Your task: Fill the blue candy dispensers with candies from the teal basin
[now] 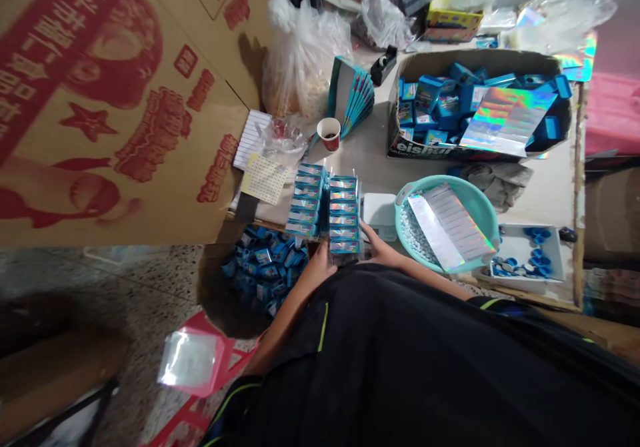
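Two rows of small blue-and-white boxes stand packed side by side on the table, the left row (307, 200) and the right row (344, 213). My left hand (321, 267) and my right hand (375, 243) both grip the near end of the right row from opposite sides. Fingers hide part of its lowest boxes. Just beyond my right hand sits a small white box (380, 215). A teal plastic basin (475, 210) beside it holds small white pieces and a holographic sheet (447, 225).
A cardboard carton (480, 57) holds blue boxes and a holographic sheet. A white tray (525, 243) holds blue caps. Loose blue boxes (265, 267) lie on the floor left of the table. A large red-printed cardboard panel (115, 100) stands left, with bags, a paper cup (329, 133) and tape beyond.
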### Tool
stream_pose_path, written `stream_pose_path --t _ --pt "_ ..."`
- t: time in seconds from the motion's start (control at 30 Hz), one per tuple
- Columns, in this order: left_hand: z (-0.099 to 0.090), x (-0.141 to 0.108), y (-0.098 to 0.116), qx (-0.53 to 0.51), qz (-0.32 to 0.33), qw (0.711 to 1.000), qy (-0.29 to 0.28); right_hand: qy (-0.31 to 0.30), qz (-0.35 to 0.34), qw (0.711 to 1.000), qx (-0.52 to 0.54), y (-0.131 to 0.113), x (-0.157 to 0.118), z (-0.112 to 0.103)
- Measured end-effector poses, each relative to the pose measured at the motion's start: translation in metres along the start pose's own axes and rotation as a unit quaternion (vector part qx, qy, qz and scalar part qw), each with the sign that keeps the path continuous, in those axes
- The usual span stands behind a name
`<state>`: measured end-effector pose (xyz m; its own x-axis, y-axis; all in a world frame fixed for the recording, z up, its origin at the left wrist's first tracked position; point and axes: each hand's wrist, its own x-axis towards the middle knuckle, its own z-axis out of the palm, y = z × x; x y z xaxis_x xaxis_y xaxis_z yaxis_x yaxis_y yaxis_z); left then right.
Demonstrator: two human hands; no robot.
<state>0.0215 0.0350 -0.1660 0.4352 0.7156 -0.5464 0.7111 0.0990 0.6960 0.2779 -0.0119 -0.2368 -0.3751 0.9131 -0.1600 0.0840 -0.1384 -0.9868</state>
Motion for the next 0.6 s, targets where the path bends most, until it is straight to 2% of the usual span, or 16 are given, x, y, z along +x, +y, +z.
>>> stream_pose_path --t 0.07,0.1,0.17,0.2,0.27,0.33,0.43,0.53,0.6 --pt "-0.019 -0.011 0.005 -0.034 0.008 0.999 -0.030 -0.036 0.029 0.999 0.025 -0.001 -0.003 -0.016" --pt "-0.029 -0.018 0.008 -0.050 0.010 0.998 -0.027 -0.053 0.052 0.996 0.041 -0.002 -0.003 -0.025" --pt "-0.051 -0.027 0.017 -0.075 0.008 0.997 0.034 -0.071 0.093 0.988 0.097 -0.006 -0.001 -0.042" --pt "-0.061 -0.028 0.024 -0.081 0.008 0.994 0.076 -0.061 0.106 0.984 0.131 -0.008 0.002 -0.050" --pt "-0.072 -0.018 0.040 -0.086 0.012 0.988 0.131 0.007 0.135 0.975 0.178 -0.012 0.015 -0.059" --pt "-0.071 0.006 0.058 -0.088 0.000 0.986 0.140 0.101 0.179 0.963 0.173 -0.014 0.036 -0.062" --pt "-0.053 0.055 0.083 -0.074 -0.042 0.981 0.177 0.155 0.218 0.953 0.145 -0.012 0.077 -0.059" --pt "-0.034 0.096 0.097 -0.064 -0.071 0.973 0.211 0.198 0.149 0.963 0.103 -0.006 0.113 -0.059" --pt "-0.029 0.111 0.100 -0.061 -0.091 0.971 0.213 0.224 0.079 0.969 0.070 -0.003 0.129 -0.064"
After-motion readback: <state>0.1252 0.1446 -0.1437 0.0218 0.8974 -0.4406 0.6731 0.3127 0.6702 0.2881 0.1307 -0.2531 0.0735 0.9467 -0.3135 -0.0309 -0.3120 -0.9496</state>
